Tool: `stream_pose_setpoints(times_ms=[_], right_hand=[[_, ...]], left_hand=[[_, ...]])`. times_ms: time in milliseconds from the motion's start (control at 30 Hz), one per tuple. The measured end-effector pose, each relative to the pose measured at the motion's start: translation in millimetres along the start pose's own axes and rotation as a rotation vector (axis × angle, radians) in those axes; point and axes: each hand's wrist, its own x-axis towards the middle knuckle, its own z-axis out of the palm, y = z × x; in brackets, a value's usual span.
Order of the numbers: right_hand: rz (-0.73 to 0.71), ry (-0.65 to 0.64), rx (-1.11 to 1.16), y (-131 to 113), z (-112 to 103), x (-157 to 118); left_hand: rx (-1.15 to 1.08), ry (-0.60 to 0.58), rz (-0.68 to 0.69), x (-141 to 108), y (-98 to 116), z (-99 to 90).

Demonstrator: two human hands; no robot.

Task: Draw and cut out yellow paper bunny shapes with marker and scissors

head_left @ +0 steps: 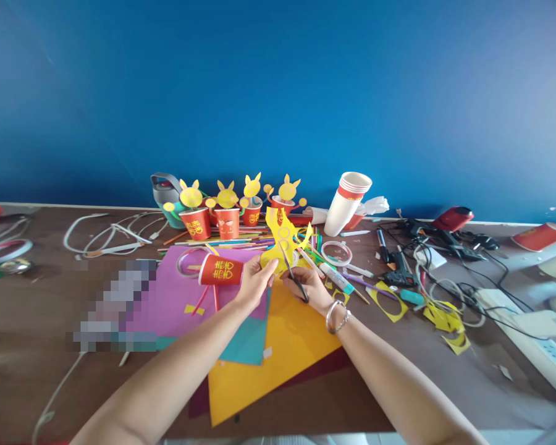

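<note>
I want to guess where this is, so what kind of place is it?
Probably a craft table: scissors in the right hand, coloured paper, and cups with paper animal heads.

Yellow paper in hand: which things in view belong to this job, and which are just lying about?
In the job:
yellow paper, in the left hand
scissors, in the right hand
probably the tipped red cup

Apparently just lying about:
white cables
power strip
handled flask

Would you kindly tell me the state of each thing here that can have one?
Left hand: gripping yellow paper
Right hand: holding scissors
Yellow paper: partly cut
Scissors: blades at the paper
Nearest red cup: on its side
Rabbit-topped cups: upright
Cup stack: nested
Orange sheet: lying flat
Flask: upright
</note>
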Motion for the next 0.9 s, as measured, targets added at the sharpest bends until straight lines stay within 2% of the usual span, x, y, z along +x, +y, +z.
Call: stream_pose_setpoints(times_ms=[533,900], right_hand=[[-0.012,-0.016,-0.028,4.0,-3.8,2.3],[0.056,-0.018,0.0,-2.2,-2.2,-1.5]], left_hand=[[-0.006,0.078,-0.008,1.9,-2.4,-1.6],[0.008,-0.019,-0.009,-1.3,-0.9,0.5]])
